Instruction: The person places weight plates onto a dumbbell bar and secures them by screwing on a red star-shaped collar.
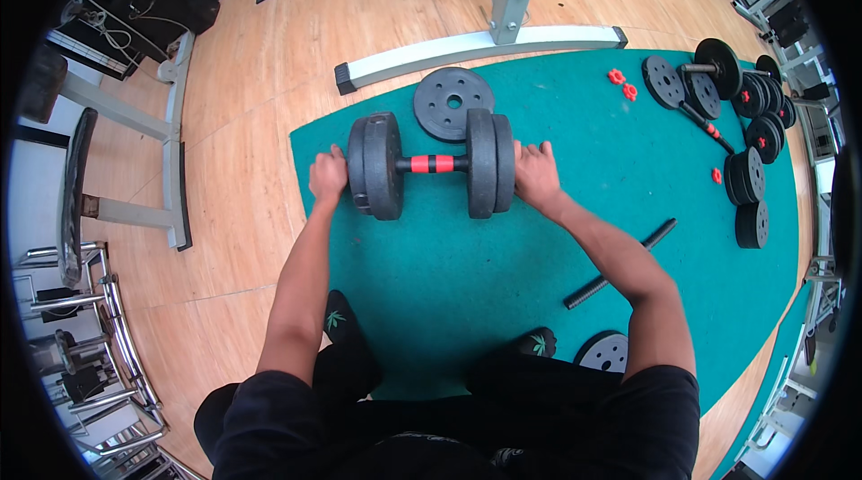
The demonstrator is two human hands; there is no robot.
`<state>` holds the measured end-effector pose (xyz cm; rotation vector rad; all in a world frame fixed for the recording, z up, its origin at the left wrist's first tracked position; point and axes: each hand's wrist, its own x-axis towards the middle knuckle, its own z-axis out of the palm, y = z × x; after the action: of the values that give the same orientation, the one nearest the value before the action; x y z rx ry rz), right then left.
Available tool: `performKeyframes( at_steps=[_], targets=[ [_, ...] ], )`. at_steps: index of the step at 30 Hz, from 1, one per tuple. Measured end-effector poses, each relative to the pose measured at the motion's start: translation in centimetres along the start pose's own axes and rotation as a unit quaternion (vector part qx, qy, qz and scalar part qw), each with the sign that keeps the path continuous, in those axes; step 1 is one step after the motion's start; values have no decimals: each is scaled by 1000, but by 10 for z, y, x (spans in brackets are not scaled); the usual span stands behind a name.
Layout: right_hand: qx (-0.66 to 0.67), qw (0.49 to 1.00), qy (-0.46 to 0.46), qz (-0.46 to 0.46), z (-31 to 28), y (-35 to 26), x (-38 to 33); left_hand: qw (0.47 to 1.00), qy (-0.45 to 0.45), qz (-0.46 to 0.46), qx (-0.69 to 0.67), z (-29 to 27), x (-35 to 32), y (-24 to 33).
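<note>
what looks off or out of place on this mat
Nothing looks damaged or spilled. Loose parts lie about the green mat: a bare threaded bar, red collar nuts and one plate behind the dumbbell.

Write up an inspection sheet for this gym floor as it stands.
Surface: green mat on a wooden floor.
Job's things: dumbbell, two black plates per end, red-banded handle.
Clutter: loose plate behind it; black bar; plate near the knee; plate stacks; red nuts.
Grippers: left hand at the dumbbell's left end, right hand at its right end.
Cables: cord far left.
Surroundings: grey rack frame; benches and chrome bars left.
</note>
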<state>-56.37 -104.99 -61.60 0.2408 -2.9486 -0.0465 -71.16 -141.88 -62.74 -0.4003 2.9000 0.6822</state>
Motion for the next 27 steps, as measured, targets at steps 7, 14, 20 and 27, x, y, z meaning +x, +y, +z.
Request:
performKeyframes(
  at_steps=[7, 14, 20, 27],
  targets=[
    [67, 984, -162, 27, -12, 7, 13, 1000, 13, -1, 1, 1, -4, 2],
    [114, 955, -270, 44, -16, 13, 23, 1000, 6, -5, 4, 3, 0, 0],
    [364, 871, -330, -12, -18, 66, 20, 1000, -13, -15, 0, 10, 0, 2],
    [562, 811, -158, 45, -20, 47, -5, 1000, -27, -12, -6, 11, 9, -9]
  ],
)
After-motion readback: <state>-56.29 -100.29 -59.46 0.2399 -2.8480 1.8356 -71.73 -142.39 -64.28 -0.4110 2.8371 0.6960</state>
